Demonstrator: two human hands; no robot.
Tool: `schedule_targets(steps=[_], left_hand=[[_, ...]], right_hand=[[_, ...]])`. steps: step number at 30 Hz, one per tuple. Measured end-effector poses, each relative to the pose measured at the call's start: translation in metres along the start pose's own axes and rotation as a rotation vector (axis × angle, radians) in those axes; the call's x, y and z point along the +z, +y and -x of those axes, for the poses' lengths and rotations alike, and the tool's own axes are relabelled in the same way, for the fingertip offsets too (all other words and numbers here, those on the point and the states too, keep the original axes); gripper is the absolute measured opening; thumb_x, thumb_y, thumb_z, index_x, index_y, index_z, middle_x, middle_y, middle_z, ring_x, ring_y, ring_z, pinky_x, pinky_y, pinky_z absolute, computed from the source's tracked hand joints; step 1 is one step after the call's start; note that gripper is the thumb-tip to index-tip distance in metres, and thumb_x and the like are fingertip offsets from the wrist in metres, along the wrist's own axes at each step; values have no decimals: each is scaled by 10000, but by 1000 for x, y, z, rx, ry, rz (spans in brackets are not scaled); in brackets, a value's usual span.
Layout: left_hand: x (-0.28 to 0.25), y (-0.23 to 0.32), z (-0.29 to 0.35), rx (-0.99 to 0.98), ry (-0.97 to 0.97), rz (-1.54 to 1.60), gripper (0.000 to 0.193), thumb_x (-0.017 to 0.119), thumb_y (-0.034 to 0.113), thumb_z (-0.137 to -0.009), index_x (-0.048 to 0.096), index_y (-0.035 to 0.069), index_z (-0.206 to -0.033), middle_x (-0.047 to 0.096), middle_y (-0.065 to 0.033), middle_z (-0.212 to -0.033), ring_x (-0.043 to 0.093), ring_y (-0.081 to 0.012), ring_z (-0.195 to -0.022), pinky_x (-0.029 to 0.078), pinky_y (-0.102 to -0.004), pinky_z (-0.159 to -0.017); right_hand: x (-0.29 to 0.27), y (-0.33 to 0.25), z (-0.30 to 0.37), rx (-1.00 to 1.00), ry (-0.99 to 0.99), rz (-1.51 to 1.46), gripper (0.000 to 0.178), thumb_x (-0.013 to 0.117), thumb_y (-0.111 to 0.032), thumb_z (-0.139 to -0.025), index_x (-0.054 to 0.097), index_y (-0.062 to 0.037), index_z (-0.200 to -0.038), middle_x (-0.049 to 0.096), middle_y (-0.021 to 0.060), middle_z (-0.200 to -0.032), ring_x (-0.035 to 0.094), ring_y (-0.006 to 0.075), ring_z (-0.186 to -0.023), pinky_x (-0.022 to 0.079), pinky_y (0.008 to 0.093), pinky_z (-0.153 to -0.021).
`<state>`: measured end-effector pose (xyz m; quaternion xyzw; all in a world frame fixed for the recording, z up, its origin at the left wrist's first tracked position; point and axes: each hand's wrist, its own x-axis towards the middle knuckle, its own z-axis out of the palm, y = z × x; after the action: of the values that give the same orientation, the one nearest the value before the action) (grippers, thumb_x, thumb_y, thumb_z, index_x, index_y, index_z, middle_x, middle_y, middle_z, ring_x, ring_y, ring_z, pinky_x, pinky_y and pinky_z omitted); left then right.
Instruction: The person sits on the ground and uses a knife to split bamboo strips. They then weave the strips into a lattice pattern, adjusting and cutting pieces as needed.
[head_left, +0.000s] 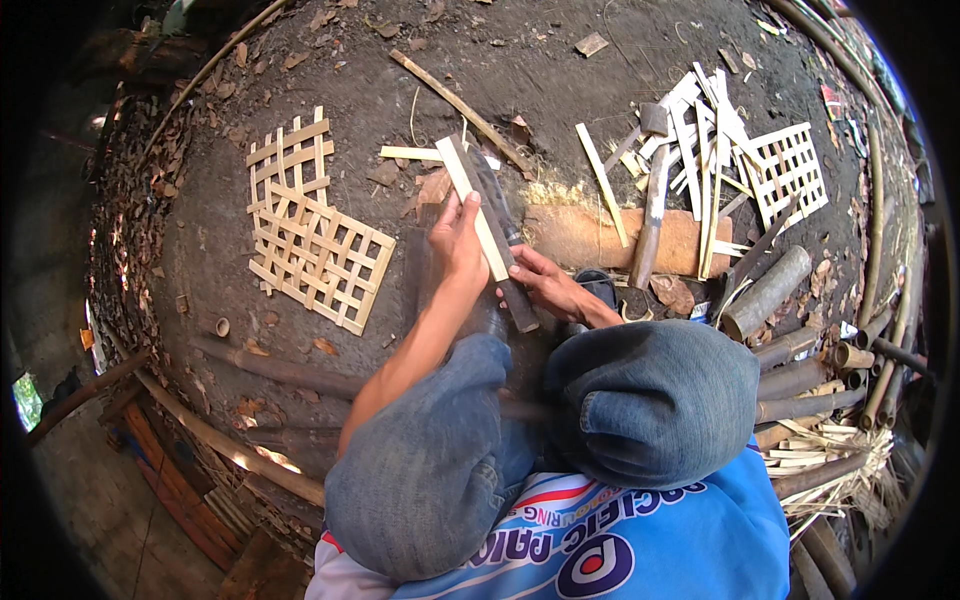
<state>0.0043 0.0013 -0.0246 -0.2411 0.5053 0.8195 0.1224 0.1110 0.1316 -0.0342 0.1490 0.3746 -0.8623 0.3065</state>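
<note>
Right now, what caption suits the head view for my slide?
Left hand holds a pale strip, right hand a long knife.

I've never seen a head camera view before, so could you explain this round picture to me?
There is no machine here, just a person's bare left hand and right hand. The one picture comes from a fisheye camera on their head, looking down, so straight edges bend. The left hand holds a pale strip; the right hand holds a long dark piece beside it that I can't firmly identify. Knees show below. On the ground, two lattices overlap at left; a strip pile and another lattice lie at right.
</note>
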Motion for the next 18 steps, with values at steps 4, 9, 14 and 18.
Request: schedule_targets(steps=[4, 9, 14, 18], left_hand=[[-18, 2, -14, -85, 70, 170, 516, 724, 74, -933, 524, -8, -1401, 639, -95, -1207, 624, -219, -1107, 523, -380, -960], [-26, -5, -22, -175, 291, 158, 500, 748, 79, -914, 527, 60, -1363, 619, -76, -1172, 589, -236, -1098, 475, -457, -1020], [-32, -3, -14, -239, 336, 164, 366, 758, 109, -911, 559, 109, -1218, 610, -61, -1083, 588, -217, -1045, 476, -456, -991], [-47, 8, -2, -502, -11, -78, 317, 741, 206, -939, 584, 132, -1204, 632, -71, -1094, 588, -213, -1102, 485, -432, -970]], right_hand=[[3, -7, -8, 4, 24, -17, 254, 467, -208, -1088, 507, -64, -1293, 621, 52, -1086, 671, 154, -920, 576, 330, -826], [-1, -14, -9, 56, 121, 269, 301, 580, -287, -1045, 577, -63, -1245, 635, 23, -1003, 644, 112, -804, 551, 265, -747], [-10, -16, -17, 86, 159, 411, 318, 728, -203, -944, 613, -85, -1216, 644, 33, -983, 611, 104, -732, 523, 254, -638], [-47, -44, -8, 126, 146, 549, 350, 768, -196, -905, 643, -113, -1221, 668, 30, -968, 612, 115, -739, 520, 269, -638]])
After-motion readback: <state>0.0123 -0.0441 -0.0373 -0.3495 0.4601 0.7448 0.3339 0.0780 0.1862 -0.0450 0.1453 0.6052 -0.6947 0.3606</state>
